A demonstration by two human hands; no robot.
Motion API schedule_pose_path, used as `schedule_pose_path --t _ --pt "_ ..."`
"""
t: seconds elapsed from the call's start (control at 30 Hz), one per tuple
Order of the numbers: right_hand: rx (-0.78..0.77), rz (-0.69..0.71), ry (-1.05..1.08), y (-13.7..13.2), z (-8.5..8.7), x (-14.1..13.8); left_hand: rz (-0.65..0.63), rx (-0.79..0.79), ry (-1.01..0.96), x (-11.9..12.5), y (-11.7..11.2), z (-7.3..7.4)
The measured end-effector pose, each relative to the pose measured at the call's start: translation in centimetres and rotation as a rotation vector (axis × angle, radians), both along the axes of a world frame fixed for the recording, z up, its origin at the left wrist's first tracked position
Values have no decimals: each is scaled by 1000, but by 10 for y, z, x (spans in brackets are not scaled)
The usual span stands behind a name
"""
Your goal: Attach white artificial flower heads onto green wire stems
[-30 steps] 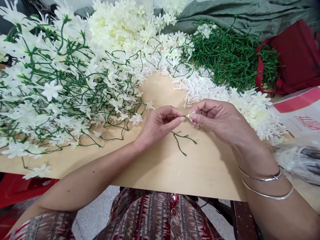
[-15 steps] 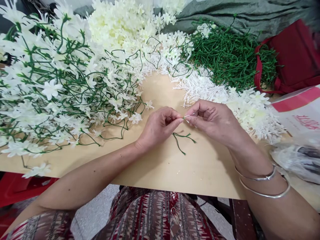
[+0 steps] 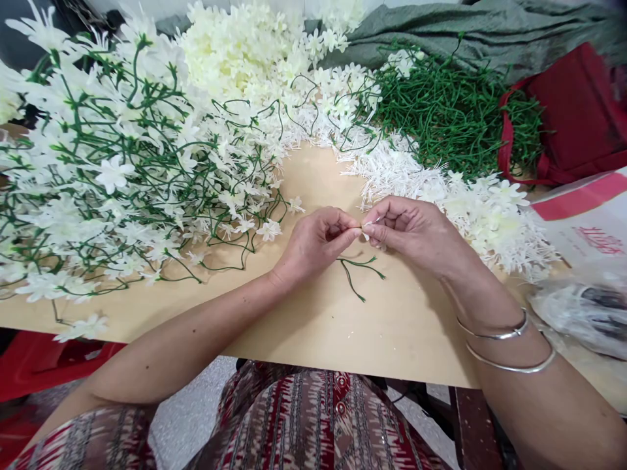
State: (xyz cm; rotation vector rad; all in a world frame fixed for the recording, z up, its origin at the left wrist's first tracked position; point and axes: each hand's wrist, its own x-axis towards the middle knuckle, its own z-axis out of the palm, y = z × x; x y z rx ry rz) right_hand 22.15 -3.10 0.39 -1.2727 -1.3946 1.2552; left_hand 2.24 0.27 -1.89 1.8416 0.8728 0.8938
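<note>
Above the middle of the table, my left hand [image 3: 323,240] and my right hand [image 3: 414,230] meet fingertip to fingertip, each closed in a pinch. A branched green artificial flower stem [image 3: 351,277] shows just below my left fingers, its upper end hidden by the hand. Between my right thumb and forefinger is a small, thin white flower piece [image 3: 366,236], mostly covered by the fingers. It meets a tiny tip at my left fingertips.
Assembled white flowers on green stems [image 3: 112,175] heap up at left. White stamen pieces [image 3: 392,166] and loose petals [image 3: 240,52] lie behind the hands. Green stems [image 3: 445,111] pile beside a dark red bag [image 3: 573,117]. A plastic bag [image 3: 582,313] lies at right.
Both hands stay pinched together at nearly the same spot. The green tip between the fingertips shows less now. The view has shifted slightly.
</note>
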Motion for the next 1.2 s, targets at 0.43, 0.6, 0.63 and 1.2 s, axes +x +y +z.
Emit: schedule_pose_path --t 0.43,0.6,0.63,1.2 --pt "-15 -103 -70 -1 1 7 20 -100 -62 2 -1 0" --pt "1 -97 -102 -2 1 3 4 -106 -75 3 -2 1" --pt "2 -98 -102 -2 1 2 1 -115 -82 3 -3 1" --pt "162 -233 -125 -3 10 9 156 -100 -157 7 0 -4"
